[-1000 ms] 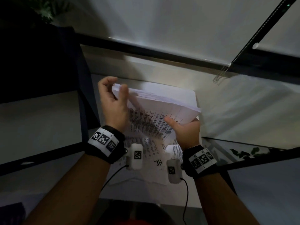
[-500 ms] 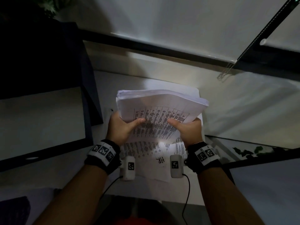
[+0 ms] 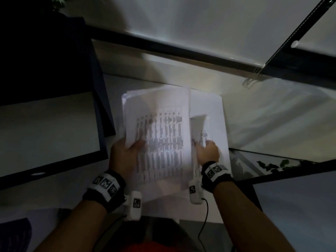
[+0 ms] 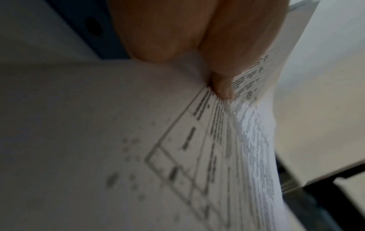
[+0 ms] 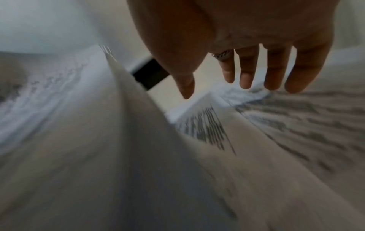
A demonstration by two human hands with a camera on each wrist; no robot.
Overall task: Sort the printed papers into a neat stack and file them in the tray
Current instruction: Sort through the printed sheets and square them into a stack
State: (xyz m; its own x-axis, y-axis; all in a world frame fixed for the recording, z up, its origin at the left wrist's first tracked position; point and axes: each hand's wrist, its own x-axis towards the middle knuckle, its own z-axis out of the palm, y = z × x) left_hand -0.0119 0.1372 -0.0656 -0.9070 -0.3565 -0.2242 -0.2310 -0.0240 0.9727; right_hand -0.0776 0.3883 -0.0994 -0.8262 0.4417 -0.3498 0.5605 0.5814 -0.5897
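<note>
The left hand (image 3: pixel 125 153) grips the stack of printed papers (image 3: pixel 158 135) at its lower left edge, thumb (image 4: pixel 223 90) laid across the top sheet and the fingers hidden underneath. In the left wrist view that thumb presses down on the printed table, with the sheets fanning out past it. The stack is lifted off the white table (image 3: pixel 127 84) and tilted, its printed face turned up toward the head camera, blurred.

To the right, the right hand (image 3: pixel 207 151) reaches forward, low, over the loose sheets (image 3: pixel 211 113) lying flat on the table just beside the held stack. The right wrist view shows its fingers (image 5: pixel 247 75) straight, spread and pointing down, tips just above or on the printed page; whether they touch cannot be told through the blur. Nothing is held in that hand.

Both forearms come in from the bottom, each with a black wristband (image 3: pixel 103 190) carrying square markers. A dark monitor (image 3: pixel 45 88) stands off to the left.
</note>
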